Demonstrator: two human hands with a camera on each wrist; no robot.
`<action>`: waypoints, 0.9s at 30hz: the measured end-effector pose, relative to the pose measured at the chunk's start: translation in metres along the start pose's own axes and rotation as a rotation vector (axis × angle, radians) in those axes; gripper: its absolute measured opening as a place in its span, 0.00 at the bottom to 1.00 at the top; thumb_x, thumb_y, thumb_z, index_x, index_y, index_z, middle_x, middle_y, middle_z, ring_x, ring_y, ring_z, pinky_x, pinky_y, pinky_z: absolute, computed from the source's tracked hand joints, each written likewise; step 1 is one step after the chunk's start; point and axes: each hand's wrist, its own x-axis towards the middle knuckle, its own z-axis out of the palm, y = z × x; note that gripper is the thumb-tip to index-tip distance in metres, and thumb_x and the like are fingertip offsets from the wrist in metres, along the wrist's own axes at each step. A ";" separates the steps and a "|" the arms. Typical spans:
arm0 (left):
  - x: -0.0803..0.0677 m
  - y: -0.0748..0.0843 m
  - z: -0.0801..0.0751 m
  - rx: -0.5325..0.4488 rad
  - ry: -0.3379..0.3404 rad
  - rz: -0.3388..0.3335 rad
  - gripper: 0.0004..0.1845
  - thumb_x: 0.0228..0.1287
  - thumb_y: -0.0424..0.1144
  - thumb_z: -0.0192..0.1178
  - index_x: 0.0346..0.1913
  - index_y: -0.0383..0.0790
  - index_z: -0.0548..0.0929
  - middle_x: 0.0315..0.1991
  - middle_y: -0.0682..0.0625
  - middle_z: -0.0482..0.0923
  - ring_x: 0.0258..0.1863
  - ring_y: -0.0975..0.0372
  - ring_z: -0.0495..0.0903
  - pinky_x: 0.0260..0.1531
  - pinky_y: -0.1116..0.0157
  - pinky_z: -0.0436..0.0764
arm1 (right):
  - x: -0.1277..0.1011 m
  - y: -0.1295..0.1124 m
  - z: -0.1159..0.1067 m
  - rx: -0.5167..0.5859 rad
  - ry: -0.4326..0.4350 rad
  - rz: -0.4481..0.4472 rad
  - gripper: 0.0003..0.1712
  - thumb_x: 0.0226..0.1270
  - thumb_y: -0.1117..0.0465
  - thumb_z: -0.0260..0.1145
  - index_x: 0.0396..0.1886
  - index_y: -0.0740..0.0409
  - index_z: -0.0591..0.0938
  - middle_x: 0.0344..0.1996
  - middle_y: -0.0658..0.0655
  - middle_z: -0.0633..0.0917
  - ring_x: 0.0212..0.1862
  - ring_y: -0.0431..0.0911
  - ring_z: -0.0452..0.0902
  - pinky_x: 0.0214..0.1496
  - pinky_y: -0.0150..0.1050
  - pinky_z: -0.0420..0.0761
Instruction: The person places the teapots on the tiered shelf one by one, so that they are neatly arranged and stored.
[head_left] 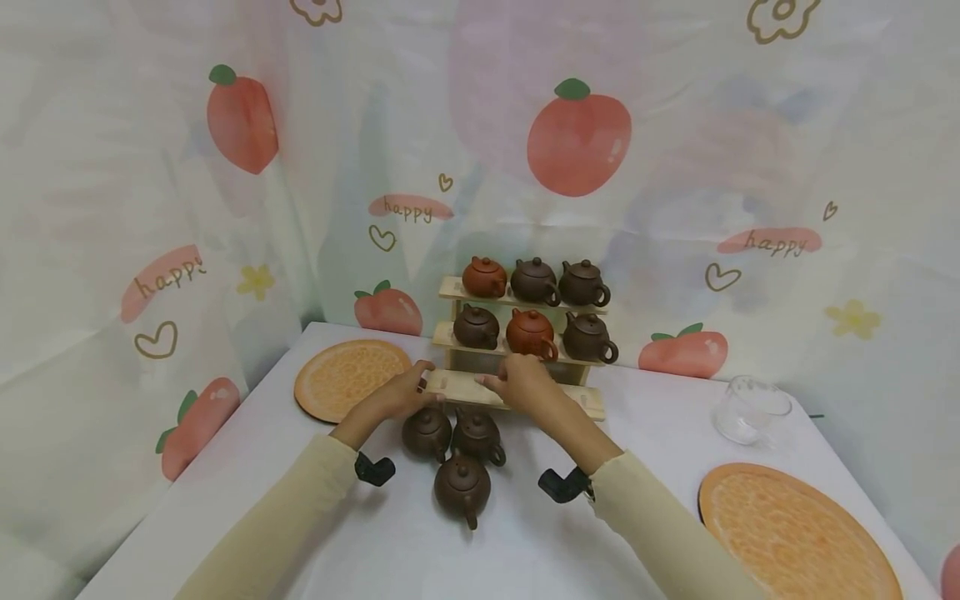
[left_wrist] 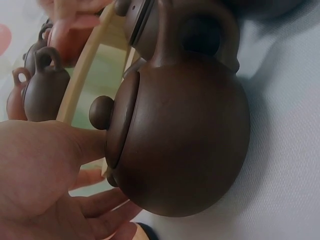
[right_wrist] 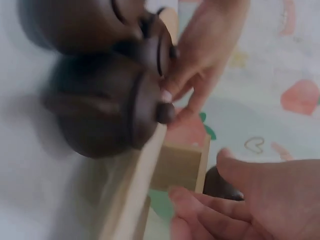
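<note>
Nearest the person, three dark brown teapots [head_left: 457,454] stand in a cluster on the white surface [head_left: 420,550], one in front with its spout toward the viewer and two just behind it, side by side. They look like fired clay, so probably fairly heavy for their size, hard and breakable, with loose lids that could slip off; the round body or the looped handle seems the safest place to take hold. Just beyond them both forearms reach forward in cream sleeves, palms down, to the bottom step of a wooden rack [head_left: 517,392]. The left hand [head_left: 405,390] grips the left end of that bare plank, fingers curled over its edge; the right hand [head_left: 521,379] rests on the plank near its middle, fingers bent over it. The rack looks light and stiff. Its two upper steps carry six more teapots, brown and reddish. An orange round mat [head_left: 347,379] lies to the left, a clear glass cup [head_left: 750,408] and a second mat to the right.
</note>
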 end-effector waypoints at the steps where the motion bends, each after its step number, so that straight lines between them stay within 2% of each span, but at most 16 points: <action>1: 0.000 0.000 0.000 -0.002 -0.001 -0.002 0.34 0.78 0.46 0.63 0.77 0.35 0.63 0.64 0.28 0.77 0.64 0.40 0.78 0.63 0.43 0.76 | -0.005 0.001 0.003 -0.001 -0.017 -0.005 0.33 0.78 0.43 0.66 0.13 0.54 0.73 0.12 0.48 0.67 0.19 0.42 0.64 0.25 0.35 0.65; 6: 0.000 0.001 0.000 0.007 0.004 0.001 0.35 0.78 0.46 0.64 0.77 0.34 0.63 0.63 0.28 0.77 0.63 0.40 0.79 0.62 0.44 0.77 | -0.033 0.006 0.017 0.034 -0.068 -0.049 0.29 0.77 0.43 0.66 0.18 0.56 0.80 0.14 0.49 0.74 0.20 0.42 0.69 0.25 0.35 0.69; 12: -0.001 0.001 0.000 0.024 0.002 0.003 0.35 0.78 0.47 0.63 0.77 0.35 0.62 0.64 0.28 0.77 0.63 0.40 0.79 0.63 0.44 0.76 | -0.056 0.013 0.029 0.030 -0.146 -0.029 0.27 0.71 0.42 0.73 0.20 0.56 0.82 0.15 0.49 0.78 0.21 0.42 0.72 0.24 0.36 0.71; 17: -0.002 0.000 -0.001 0.026 0.003 -0.002 0.35 0.78 0.47 0.63 0.77 0.35 0.63 0.64 0.29 0.77 0.63 0.41 0.79 0.62 0.44 0.76 | -0.061 0.019 0.039 0.046 -0.167 -0.058 0.22 0.69 0.47 0.76 0.25 0.58 0.83 0.17 0.50 0.80 0.22 0.42 0.74 0.26 0.36 0.73; 24: -0.002 0.002 -0.001 0.019 0.000 -0.008 0.35 0.79 0.47 0.62 0.77 0.35 0.62 0.64 0.29 0.78 0.63 0.41 0.79 0.63 0.44 0.76 | -0.061 0.020 0.045 0.025 -0.143 -0.105 0.19 0.72 0.55 0.73 0.23 0.57 0.80 0.17 0.48 0.75 0.24 0.42 0.69 0.28 0.37 0.70; 27: -0.002 0.002 -0.001 0.019 -0.001 -0.002 0.35 0.78 0.47 0.63 0.77 0.35 0.62 0.63 0.29 0.78 0.63 0.41 0.79 0.63 0.44 0.76 | -0.061 0.020 0.047 0.026 -0.138 -0.110 0.16 0.73 0.56 0.73 0.26 0.58 0.81 0.19 0.48 0.75 0.26 0.43 0.70 0.31 0.39 0.71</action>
